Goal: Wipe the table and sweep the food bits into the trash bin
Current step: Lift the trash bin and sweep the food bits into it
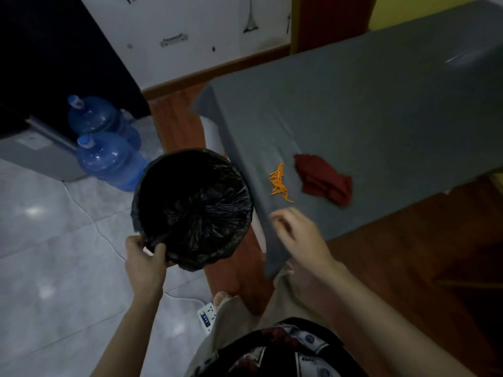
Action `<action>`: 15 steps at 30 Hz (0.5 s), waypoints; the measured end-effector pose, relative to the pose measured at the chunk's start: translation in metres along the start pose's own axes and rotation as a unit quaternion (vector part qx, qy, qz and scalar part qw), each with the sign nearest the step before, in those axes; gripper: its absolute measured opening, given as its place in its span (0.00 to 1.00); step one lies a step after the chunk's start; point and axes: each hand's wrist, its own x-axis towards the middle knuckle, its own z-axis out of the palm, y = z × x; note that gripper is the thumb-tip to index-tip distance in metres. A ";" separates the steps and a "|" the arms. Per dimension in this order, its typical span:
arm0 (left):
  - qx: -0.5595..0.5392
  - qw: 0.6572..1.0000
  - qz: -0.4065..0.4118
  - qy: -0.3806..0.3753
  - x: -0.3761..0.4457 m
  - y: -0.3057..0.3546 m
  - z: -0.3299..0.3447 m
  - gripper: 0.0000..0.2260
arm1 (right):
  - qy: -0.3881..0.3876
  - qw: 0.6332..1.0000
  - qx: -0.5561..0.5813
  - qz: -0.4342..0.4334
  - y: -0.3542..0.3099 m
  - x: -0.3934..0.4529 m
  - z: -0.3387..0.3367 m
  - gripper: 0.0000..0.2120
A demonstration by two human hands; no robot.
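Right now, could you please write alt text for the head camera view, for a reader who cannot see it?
A person's left hand grips the rim of a black-lined trash bin held beside a grey table, while the right hand hovers open over the table's near corner. Orange food bits and a red cloth lie near that edge.

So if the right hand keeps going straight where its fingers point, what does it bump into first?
Probably the orange food bits. The right hand hovers over the grey table edge, fingers pointing up-table toward them. The red cloth lies just right of that line. Height is unclear.
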 end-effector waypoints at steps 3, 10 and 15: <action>-0.006 1.000 -0.008 0.029 -0.016 0.012 0.013 0.10 | 0.122 0.987 -0.102 0.011 0.053 0.025 -0.046 0.14; 0.006 0.995 -0.056 0.077 -0.043 0.017 0.037 0.09 | -0.051 0.959 -0.279 -0.015 0.147 0.077 -0.078 0.40; 0.000 0.993 -0.086 0.078 -0.050 0.013 0.041 0.11 | 0.010 0.981 -0.193 -0.030 0.146 0.081 -0.055 0.28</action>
